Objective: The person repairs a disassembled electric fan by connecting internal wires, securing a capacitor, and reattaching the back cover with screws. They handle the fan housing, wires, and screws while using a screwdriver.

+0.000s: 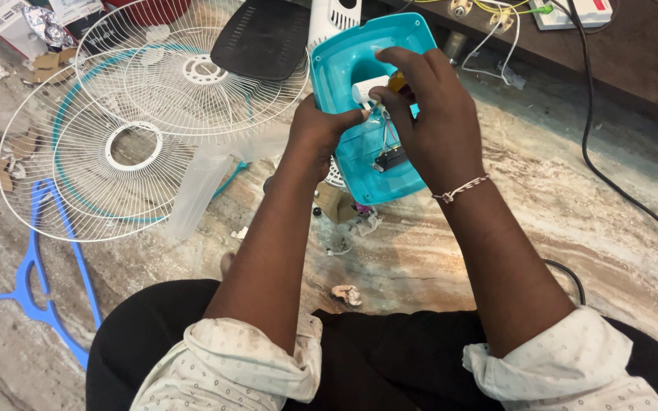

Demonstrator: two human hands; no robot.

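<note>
The left hand (320,135) grips the turquoise plastic fan housing (344,61), long axis running away from the person; right hand (428,114) fingers pinch a small white cylindrical part (369,88) inside (nearer its upper end).

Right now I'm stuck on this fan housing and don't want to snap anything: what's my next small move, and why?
Probably ease the white cylindrical part gently further into the turquoise housing. The right hand pinches it at the opening, thin wires hang just below, and the left hand steadies the shell. Go slowly so the wires aren't trapped.
</note>
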